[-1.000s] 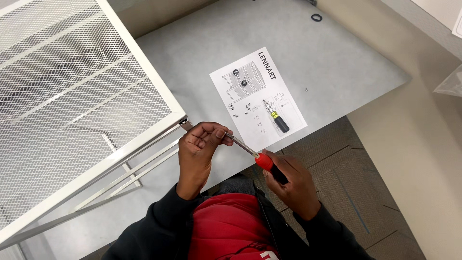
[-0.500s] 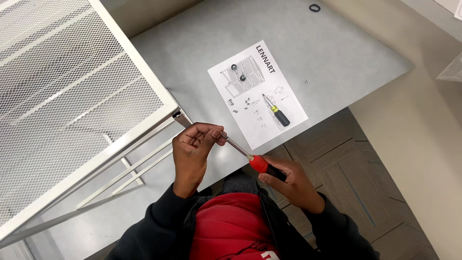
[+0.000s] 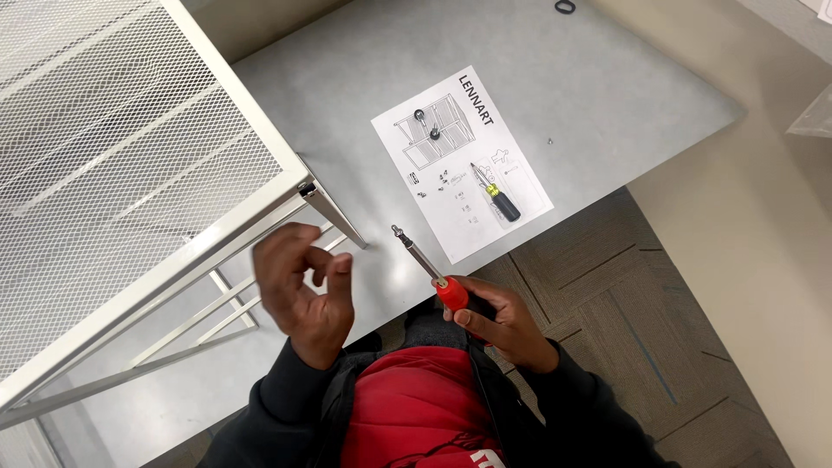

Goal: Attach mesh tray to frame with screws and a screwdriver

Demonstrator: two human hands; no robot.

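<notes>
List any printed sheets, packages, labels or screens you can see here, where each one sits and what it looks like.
Instruction sheet: lies flat on the grey table, near its front edge; white rectangle with black line drawings, small parts and a yellow-and-black screwdriver resting on it.
Clear plastic bag: right edge of view, only partly visible.
No screens.

A sheet of paper (image 3: 462, 163) with line drawings lies flat on the grey table (image 3: 624, 95), just beyond the grip and a little to its right. A small screwdriver (image 3: 499, 198) with a yellow collar and black handle rests on the near part of the sheet. Two small dark round parts (image 3: 425, 124) sit on its far part. A black ring (image 3: 565, 7) lies on the table far beyond the grip, at the top edge. Grey carpet tiles (image 3: 641, 312) cover the floor right of the grip.
</notes>
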